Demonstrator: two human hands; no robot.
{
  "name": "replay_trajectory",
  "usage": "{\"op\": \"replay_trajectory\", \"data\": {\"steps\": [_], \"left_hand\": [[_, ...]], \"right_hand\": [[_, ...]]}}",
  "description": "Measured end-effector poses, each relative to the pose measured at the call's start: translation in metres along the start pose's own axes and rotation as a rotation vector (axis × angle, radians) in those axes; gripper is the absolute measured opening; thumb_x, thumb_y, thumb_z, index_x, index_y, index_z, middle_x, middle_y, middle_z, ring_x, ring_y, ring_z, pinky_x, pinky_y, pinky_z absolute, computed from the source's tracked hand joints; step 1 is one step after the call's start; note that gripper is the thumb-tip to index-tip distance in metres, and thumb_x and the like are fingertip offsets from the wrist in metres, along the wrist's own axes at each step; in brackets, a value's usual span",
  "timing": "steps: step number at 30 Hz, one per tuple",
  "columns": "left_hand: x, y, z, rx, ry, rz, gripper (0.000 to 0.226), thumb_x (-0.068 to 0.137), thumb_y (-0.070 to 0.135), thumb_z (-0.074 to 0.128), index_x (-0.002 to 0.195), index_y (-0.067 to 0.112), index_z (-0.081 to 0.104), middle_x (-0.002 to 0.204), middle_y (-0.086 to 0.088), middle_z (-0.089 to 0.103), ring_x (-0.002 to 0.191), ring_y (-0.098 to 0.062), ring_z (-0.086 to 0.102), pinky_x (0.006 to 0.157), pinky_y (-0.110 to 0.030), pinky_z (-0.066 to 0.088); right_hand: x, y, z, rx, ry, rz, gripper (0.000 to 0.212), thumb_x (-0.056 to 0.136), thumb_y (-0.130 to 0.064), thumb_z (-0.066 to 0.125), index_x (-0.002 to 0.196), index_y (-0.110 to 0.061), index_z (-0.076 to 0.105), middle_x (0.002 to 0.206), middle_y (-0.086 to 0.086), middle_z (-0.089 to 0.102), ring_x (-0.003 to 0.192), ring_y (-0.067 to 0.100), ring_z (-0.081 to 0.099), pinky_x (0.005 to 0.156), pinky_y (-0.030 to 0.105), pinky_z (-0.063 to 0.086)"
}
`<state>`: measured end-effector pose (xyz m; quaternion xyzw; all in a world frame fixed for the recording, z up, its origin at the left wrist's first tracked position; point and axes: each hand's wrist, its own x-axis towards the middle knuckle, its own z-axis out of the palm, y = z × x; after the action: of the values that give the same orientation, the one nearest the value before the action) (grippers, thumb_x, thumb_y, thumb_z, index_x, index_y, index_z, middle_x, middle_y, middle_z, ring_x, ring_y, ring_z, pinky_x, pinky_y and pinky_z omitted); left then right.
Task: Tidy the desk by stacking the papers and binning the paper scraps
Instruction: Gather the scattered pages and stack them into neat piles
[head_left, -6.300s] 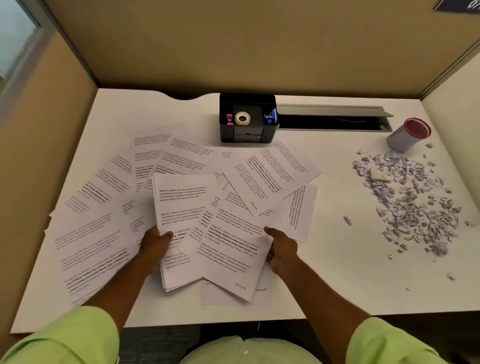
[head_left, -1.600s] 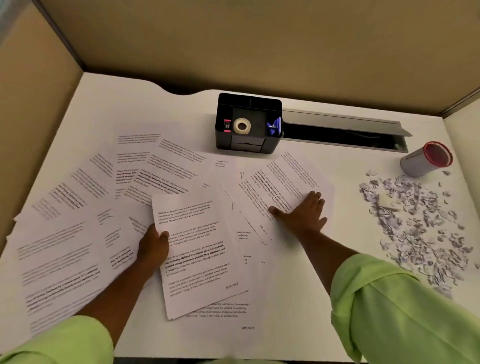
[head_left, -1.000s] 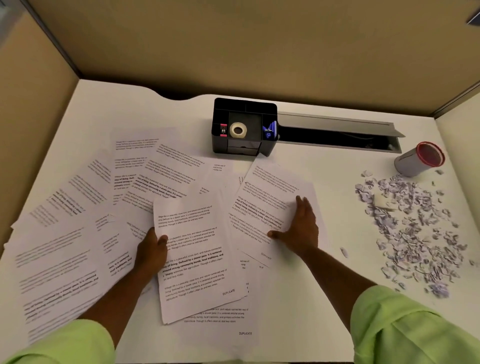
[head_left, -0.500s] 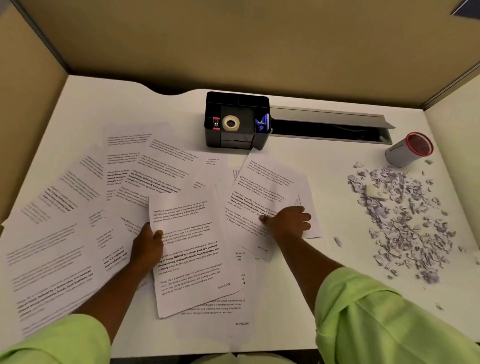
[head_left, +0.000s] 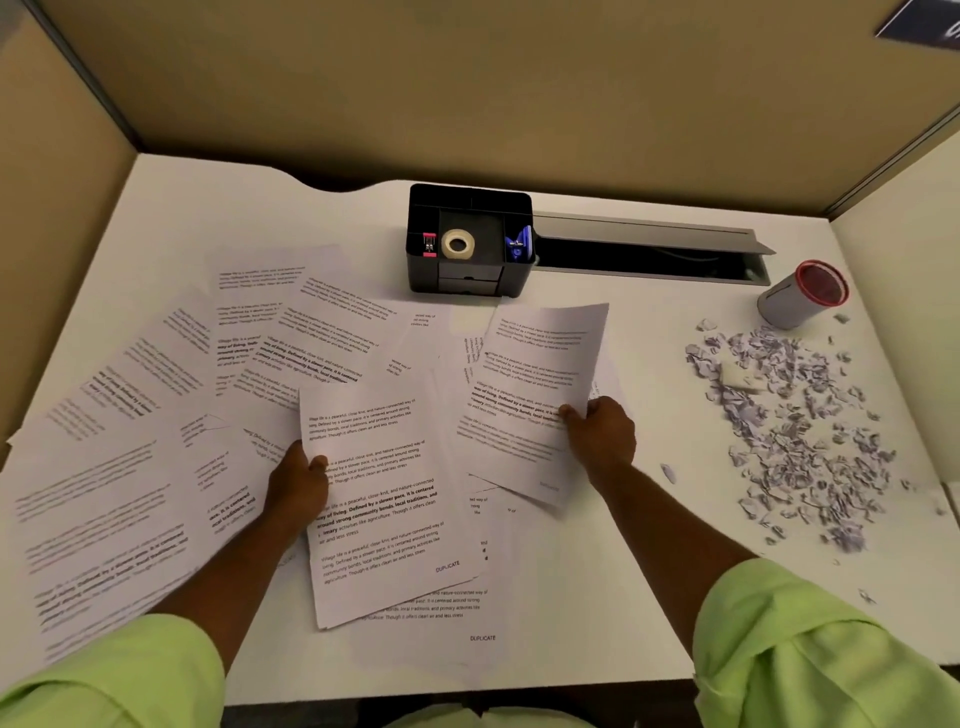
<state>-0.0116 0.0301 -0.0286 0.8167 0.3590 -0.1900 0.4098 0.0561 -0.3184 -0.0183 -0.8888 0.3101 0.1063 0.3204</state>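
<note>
I see lime sleeves (head_left: 810, 654) at the near edge, both forearms reaching over the white desk (head_left: 597, 597). Left hand (head_left: 298, 486) grips the left edge of a stack (head_left: 379, 499) of printed sheets, thumb on top, fingers curled under; bottom page reads "DUPLICATE" and more sheets stick out beneath it. Right hand (head_left: 602, 436) pinches the right edge of another sheet (head_left: 535, 395), thumb on top, fingers curled below; that sheet sits tilted, just right of the stack, over other pages. Loose papers (head_left: 156, 415) fan out across the left half of the desk, overlapping, all face up, the far-left ones blurred. Scraps (head_left: 795, 426) lie in a scattered pile on the right side, well apart from the papers, with one stray bit (head_left: 669, 473) between my right forearm and the pile. Further back, a red-rimmed cup (head_left: 802, 296) lies tipped on its side at the far end of the scraps. Centre back: a black organiser (head_left: 467, 244) holding a tape roll (head_left: 458, 243), touching the left end of an open cable tray (head_left: 649, 254). Beige partition walls (head_left: 467, 78) close off three sides.
</note>
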Motion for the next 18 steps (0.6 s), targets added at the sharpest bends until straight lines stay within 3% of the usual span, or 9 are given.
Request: {"op": "replay_trajectory", "data": {"steps": [3, 5, 8, 11, 15, 18], "left_hand": [[-0.001, 0.001, -0.001, -0.008, 0.001, 0.007, 0.033, 0.103, 0.013, 0.042, 0.136, 0.005, 0.044, 0.135, -0.019, 0.054, 0.121, -0.037, 0.053, 0.088, -0.039, 0.047], [-0.002, 0.0, -0.001, -0.008, 0.006, 0.013, 0.033, 0.103, 0.013, 0.043, 0.135, 0.005, 0.045, 0.136, -0.019, 0.054, 0.122, -0.038, 0.053, 0.091, -0.041, 0.047], [-0.005, 0.001, 0.0, -0.014, 0.01, 0.012, 0.033, 0.103, 0.012, 0.042, 0.136, 0.005, 0.045, 0.136, -0.019, 0.054, 0.122, -0.038, 0.053, 0.094, -0.042, 0.046], [-0.007, 0.001, 0.002, -0.011, 0.02, 0.004, 0.034, 0.103, 0.013, 0.042, 0.137, 0.007, 0.044, 0.137, -0.018, 0.053, 0.123, -0.038, 0.053, 0.094, -0.042, 0.047], [-0.009, 0.0, 0.004, -0.001, 0.028, 0.003, 0.035, 0.103, 0.013, 0.042, 0.137, 0.007, 0.043, 0.137, -0.019, 0.053, 0.122, -0.038, 0.053, 0.091, -0.041, 0.047], [-0.009, -0.001, 0.004, 0.004, 0.028, 0.004, 0.035, 0.103, 0.013, 0.042, 0.138, 0.007, 0.042, 0.137, -0.018, 0.053, 0.122, -0.037, 0.053, 0.09, -0.04, 0.047]], "right_hand": [[0.012, -0.001, -0.029, 0.147, 0.084, -0.003, 0.011, 0.087, -0.021, 0.07, 0.096, -0.014, 0.066, 0.095, 0.005, 0.071, 0.095, 0.032, 0.068, 0.078, 0.03, 0.047], [0.025, -0.005, -0.053, 0.14, 0.119, -0.068, 0.017, 0.086, -0.014, 0.069, 0.103, -0.013, 0.07, 0.102, 0.009, 0.073, 0.096, 0.031, 0.068, 0.08, 0.03, 0.048], [0.052, -0.017, -0.091, 0.011, 0.119, -0.177, 0.021, 0.087, -0.012, 0.066, 0.108, -0.012, 0.072, 0.105, 0.013, 0.074, 0.096, 0.033, 0.068, 0.081, 0.037, 0.053], [0.073, -0.037, -0.118, -0.164, 0.005, -0.27, 0.016, 0.09, -0.01, 0.064, 0.103, -0.014, 0.073, 0.099, 0.01, 0.07, 0.089, 0.031, 0.064, 0.074, 0.034, 0.045], [0.086, -0.058, -0.122, -0.392, -0.118, -0.417, 0.01, 0.093, -0.01, 0.061, 0.093, -0.018, 0.067, 0.101, 0.009, 0.07, 0.09, 0.032, 0.065, 0.071, 0.035, 0.047], [0.091, -0.07, -0.117, -0.28, -0.017, -0.378, 0.015, 0.094, -0.013, 0.058, 0.103, -0.017, 0.07, 0.103, 0.008, 0.069, 0.092, 0.032, 0.066, 0.076, 0.039, 0.053]]}}
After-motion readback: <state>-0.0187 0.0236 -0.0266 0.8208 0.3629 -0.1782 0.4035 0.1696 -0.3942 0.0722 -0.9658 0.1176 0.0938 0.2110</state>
